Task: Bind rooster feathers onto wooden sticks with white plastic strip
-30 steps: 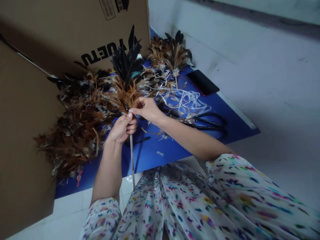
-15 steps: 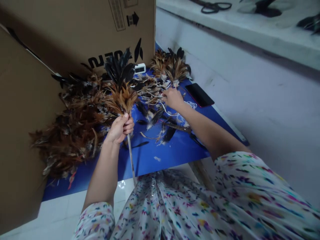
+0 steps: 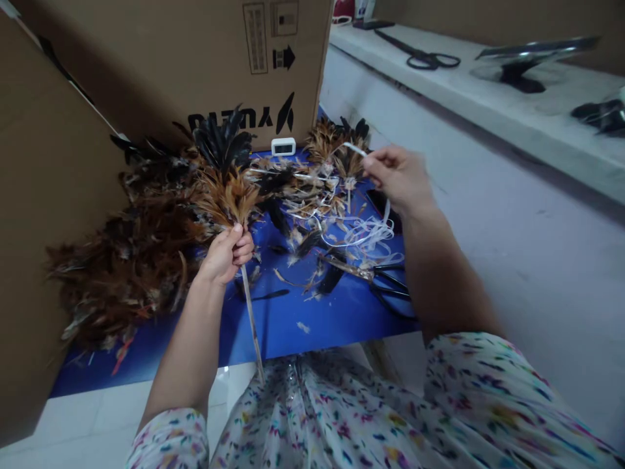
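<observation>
My left hand (image 3: 227, 253) is wrapped round the thin stick of a feather duster (image 3: 234, 192), just below its brown and black feathers. The bare stick runs down from my fist toward my lap. On the right, my right hand (image 3: 398, 179) is raised above the table and pinches a white ribbon (image 3: 355, 149), whose short end points up and left. More of this ribbon lies in a loose tangle (image 3: 368, 234) below the hand. Loose feathers and quills (image 3: 312, 189) are scattered between the hands, with black-handled scissors (image 3: 388, 283) nearer me.
A large feather pile (image 3: 131, 267) covers the table's left side. Other feather bunches (image 3: 336, 143) stand at the back right, near a small white digital device (image 3: 283, 146). Cardboard boxes (image 3: 170, 65) rise behind and left. Another pair of scissors (image 3: 424, 58) lies on the right ledge (image 3: 469, 85).
My right hand has moved up and right from the loose feathers, drawing the ribbon with it. My left hand keeps its hold on the feather duster. The view has shifted slightly.
</observation>
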Motion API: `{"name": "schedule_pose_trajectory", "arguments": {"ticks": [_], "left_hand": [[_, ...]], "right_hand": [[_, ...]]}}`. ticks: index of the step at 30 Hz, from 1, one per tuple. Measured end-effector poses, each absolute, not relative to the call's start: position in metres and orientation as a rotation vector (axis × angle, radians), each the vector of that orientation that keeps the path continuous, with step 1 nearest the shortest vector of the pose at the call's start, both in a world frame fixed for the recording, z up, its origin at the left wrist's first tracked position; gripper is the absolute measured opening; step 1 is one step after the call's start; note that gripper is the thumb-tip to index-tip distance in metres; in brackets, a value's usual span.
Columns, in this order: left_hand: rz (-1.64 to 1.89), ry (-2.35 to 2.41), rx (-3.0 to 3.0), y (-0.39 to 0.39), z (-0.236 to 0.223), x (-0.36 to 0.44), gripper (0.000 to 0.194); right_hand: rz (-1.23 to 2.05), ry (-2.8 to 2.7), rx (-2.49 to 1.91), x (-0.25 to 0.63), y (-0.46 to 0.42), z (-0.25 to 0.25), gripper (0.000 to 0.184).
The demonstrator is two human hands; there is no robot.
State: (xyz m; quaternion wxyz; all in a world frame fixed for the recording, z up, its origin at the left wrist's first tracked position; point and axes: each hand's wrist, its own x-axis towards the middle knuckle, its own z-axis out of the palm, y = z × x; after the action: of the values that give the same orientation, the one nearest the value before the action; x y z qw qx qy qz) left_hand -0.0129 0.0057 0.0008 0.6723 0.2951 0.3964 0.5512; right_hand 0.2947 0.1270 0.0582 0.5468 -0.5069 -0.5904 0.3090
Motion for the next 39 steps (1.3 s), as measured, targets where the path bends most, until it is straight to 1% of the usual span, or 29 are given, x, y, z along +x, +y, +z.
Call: {"name": "schedule_pose_trajectory", "arguments": {"ticks": [3,7,13,19,20,22,24,26,27,31,33,36,39], "left_hand": [[1.265,0.9,0.659,0.006,0.002,-0.015,0.024],[1.286,0.893,0.667,0.007,0.002,-0.017,0.021],[1.27,0.881,0.693,0.007,0.001,-0.016,0.02],[1.273,0.9,0.694,0.007,0.003,-0.014,0.024],[1.274,0.902,0.694,0.007,0.004,-0.013,0.024],[1.271,0.905,0.695,0.007,0.004,-0.013,0.025],[1.264,0.909,0.693,0.007,0.004,-0.012,0.026],[1.259,0.908,0.69,0.007,0.003,-0.012,0.026],[1.257,0.907,0.691,0.008,0.003,-0.012,0.027],[1.249,0.898,0.694,0.009,0.0,-0.013,0.027],[1.246,0.896,0.695,0.01,-0.001,-0.013,0.029],[1.238,0.89,0.703,0.01,-0.002,-0.012,0.03],[1.233,0.892,0.702,0.009,-0.003,-0.012,0.03]], "right_hand": [[0.661,-1.251,-1.147,0.301,0.121,0.076,0.023],[0.641,-1.185,-1.025,0.312,0.112,0.083,0.031],[0.593,-1.23,-0.767,0.332,0.097,0.095,0.024],[0.706,-1.15,-0.591,0.342,0.092,0.09,0.02],[0.74,-1.162,-0.57,0.343,0.091,0.086,0.022],[0.82,-1.194,-0.544,0.347,0.09,0.074,0.031],[0.872,-1.193,-0.615,0.351,0.09,0.061,0.039],[0.833,-1.198,-0.797,0.357,0.091,0.047,0.039],[0.785,-1.216,-0.911,0.36,0.091,0.041,0.035],[0.618,-1.414,-1.395,0.37,0.089,0.019,0.009],[0.497,-1.611,-1.591,0.372,0.089,0.011,0.009],[0.254,-1.894,-1.665,0.364,0.092,0.002,0.01],[0.147,-2.052,-1.581,0.339,0.103,0.001,0.012]]}}
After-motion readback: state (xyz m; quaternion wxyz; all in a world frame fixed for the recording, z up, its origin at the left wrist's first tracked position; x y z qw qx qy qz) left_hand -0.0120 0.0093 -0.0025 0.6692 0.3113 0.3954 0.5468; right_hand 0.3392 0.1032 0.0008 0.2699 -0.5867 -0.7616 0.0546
